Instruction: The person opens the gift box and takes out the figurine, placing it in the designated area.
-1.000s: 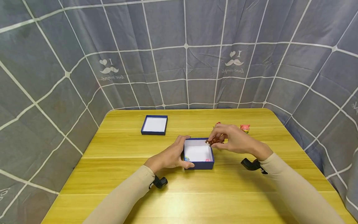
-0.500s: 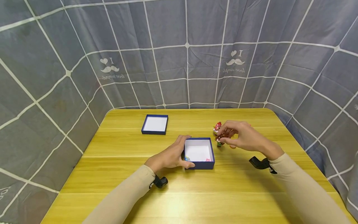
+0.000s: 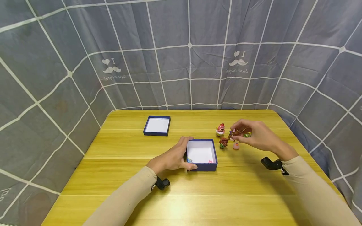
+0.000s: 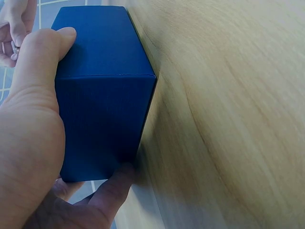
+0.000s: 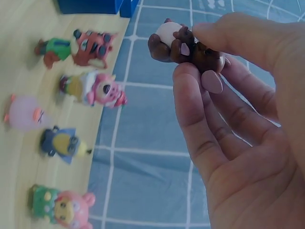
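Note:
My left hand (image 3: 173, 156) grips the left side of a blue box (image 3: 202, 167) with a white inside, its thumb on the near wall. Small blue and pink figurines (image 3: 210, 162) show in the box's near corners. My right hand (image 3: 255, 134) is raised right of the box. Between thumb and fingers it pinches a brown mouse-like figurine (image 5: 176, 50) with a white belly and pink ears. Below and around it stand a fox figurine (image 3: 223, 142), a pink bear (image 3: 220, 130), a pink chick (image 3: 236, 146), a blue-and-yellow figurine (image 5: 62, 143) and a pink figurine in green (image 5: 76, 210).
A shallow blue box lid (image 3: 156, 125), white side up, lies at the back left of the wooden table (image 3: 135, 150). A grey curtain (image 3: 169, 62) with white grid lines surrounds the table's far side and both flanks.
My right hand has moved right from the box's right edge, with the brown figurine still pinched. The fox, bear and chick have come into sight. My left hand stays on the box.

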A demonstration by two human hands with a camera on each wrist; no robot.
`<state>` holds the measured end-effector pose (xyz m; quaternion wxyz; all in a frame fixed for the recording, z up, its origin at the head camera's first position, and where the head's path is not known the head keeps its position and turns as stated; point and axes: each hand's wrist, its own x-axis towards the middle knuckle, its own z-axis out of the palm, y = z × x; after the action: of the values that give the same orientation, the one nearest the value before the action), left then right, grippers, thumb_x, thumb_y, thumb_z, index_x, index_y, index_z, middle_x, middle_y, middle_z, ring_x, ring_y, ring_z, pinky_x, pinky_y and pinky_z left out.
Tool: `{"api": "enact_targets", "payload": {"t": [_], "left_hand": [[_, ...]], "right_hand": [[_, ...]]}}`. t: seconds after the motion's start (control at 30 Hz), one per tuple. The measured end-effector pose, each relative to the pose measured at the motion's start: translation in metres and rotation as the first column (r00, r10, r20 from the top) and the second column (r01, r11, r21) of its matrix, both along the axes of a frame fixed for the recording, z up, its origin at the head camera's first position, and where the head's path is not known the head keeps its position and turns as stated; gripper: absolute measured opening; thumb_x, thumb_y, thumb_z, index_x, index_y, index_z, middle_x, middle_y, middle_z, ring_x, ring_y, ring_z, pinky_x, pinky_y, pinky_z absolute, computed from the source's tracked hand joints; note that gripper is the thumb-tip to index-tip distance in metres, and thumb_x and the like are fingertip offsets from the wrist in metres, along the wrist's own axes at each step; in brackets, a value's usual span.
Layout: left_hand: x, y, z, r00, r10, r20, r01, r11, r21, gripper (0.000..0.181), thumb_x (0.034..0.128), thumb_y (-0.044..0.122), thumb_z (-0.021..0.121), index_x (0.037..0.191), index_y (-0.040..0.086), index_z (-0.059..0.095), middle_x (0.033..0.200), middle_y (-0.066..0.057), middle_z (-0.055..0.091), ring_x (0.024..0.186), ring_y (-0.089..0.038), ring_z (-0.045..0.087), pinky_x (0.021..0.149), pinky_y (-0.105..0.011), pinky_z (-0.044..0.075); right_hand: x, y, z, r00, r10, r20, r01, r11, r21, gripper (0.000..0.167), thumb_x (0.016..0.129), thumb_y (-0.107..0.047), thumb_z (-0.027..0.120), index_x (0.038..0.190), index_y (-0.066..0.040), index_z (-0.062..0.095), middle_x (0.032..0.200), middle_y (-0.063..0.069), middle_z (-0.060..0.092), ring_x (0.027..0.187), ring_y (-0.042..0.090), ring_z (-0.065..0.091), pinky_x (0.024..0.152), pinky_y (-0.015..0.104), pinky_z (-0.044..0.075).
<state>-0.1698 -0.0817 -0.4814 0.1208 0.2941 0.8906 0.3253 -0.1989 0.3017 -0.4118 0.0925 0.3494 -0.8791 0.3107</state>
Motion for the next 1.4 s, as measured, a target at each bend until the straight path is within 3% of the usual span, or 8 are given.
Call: {"api": "enact_targets", "payload": {"t": [0.53, 0.67, 0.9, 1.23, 1.4], "left_hand": [[-0.002, 0.001, 0.001, 1.0, 0.006, 0.006, -0.006, 1.0, -0.007, 0.123, 0.0977, 0.046, 0.097, 0.183, 0.002, 0.019, 0.174, -0.024, 0.04, 0.146, -0.035, 0.058, 0.133, -0.054, 0.049], [-0.002, 0.0, 0.0, 1.0, 0.01, 0.009, -0.01, 1.0, -0.004, 0.125, 0.0963, 0.046, 0.097, 0.183, 0.002, 0.019, 0.174, -0.024, 0.04, 0.146, -0.035, 0.058, 0.133, -0.055, 0.049], [-0.001, 0.0, -0.003, 1.0, 0.011, 0.018, -0.011, 1.0, 0.0, 0.124, 0.0971, 0.046, 0.097, 0.183, 0.002, 0.018, 0.174, -0.023, 0.039, 0.146, -0.034, 0.058, 0.132, -0.054, 0.05], [-0.001, 0.001, -0.004, 1.0, 0.011, 0.018, -0.011, 1.0, -0.005, 0.124, 0.0971, 0.046, 0.097, 0.183, 0.002, 0.018, 0.175, -0.023, 0.038, 0.144, -0.033, 0.059, 0.132, -0.053, 0.05], [-0.001, 0.001, -0.003, 1.0, 0.009, 0.021, -0.009, 1.0, 0.001, 0.124, 0.0976, 0.046, 0.097, 0.183, 0.002, 0.018, 0.175, -0.023, 0.038, 0.145, -0.034, 0.059, 0.133, -0.053, 0.049]], "right_hand": [[-0.013, 0.042, -0.018, 0.997, -0.075, 0.007, 0.075, 0.997, 0.034, 0.035, 0.093, 0.005, 0.094, 0.122, -0.013, 0.085, 0.105, -0.005, 0.086, 0.087, -0.002, 0.074, 0.077, 0.019, 0.063], [-0.016, 0.05, -0.022, 0.996, -0.086, 0.036, 0.084, 0.995, 0.061, 0.033, 0.092, 0.006, 0.095, 0.119, -0.01, 0.085, 0.107, -0.001, 0.087, 0.086, -0.001, 0.075, 0.075, 0.02, 0.064], [-0.018, 0.059, -0.032, 0.975, -0.148, 0.164, 0.129, 0.984, 0.125, 0.031, 0.095, 0.007, 0.091, 0.123, -0.005, 0.085, 0.104, 0.003, 0.087, 0.086, 0.002, 0.077, 0.075, 0.025, 0.065], [-0.024, 0.07, -0.047, 0.966, -0.185, 0.179, 0.15, 0.97, 0.189, 0.027, 0.094, -0.004, 0.097, 0.116, -0.003, 0.083, 0.102, 0.004, 0.086, 0.085, 0.005, 0.077, 0.075, 0.024, 0.064], [-0.025, 0.075, -0.053, 0.966, -0.188, 0.175, 0.151, 0.967, 0.207, 0.025, 0.093, -0.001, 0.095, 0.116, -0.004, 0.084, 0.1, 0.002, 0.085, 0.084, 0.003, 0.076, 0.074, 0.024, 0.063]]}}
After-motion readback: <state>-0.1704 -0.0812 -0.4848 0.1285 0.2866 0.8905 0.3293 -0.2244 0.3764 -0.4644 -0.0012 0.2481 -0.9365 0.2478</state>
